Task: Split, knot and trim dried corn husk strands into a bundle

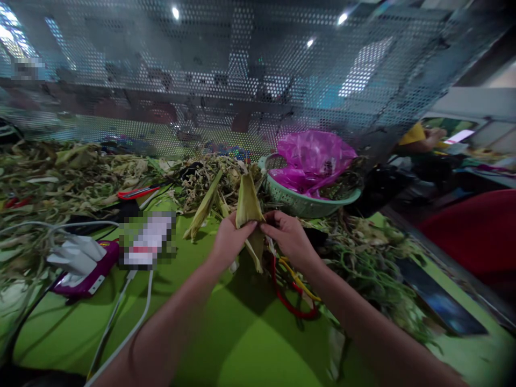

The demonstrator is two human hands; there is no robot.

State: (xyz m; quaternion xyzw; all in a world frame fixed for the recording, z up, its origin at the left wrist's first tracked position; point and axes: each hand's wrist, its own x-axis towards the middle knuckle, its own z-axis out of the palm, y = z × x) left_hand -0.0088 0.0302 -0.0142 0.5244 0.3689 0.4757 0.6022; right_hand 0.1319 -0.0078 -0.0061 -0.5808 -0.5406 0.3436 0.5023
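Observation:
Both my hands hold one yellow-green corn husk leaf (248, 207) upright over the green table (242, 333). My left hand (228, 240) pinches its left side, fingers closed. My right hand (288, 236) grips its right side, fingers closed. The leaf's lower strip hangs down between the hands. Red and yellow cords (294, 293) lie on the table under my right wrist.
Heaps of dry husks (60, 166) cover the table's back and left. A green basket (306, 201) with a pink plastic bag (314, 156) stands behind my hands. White chargers and cables (76, 255) lie at left. Perforated metal screen (242, 80) behind. Another person's arm (423, 140) is at far right.

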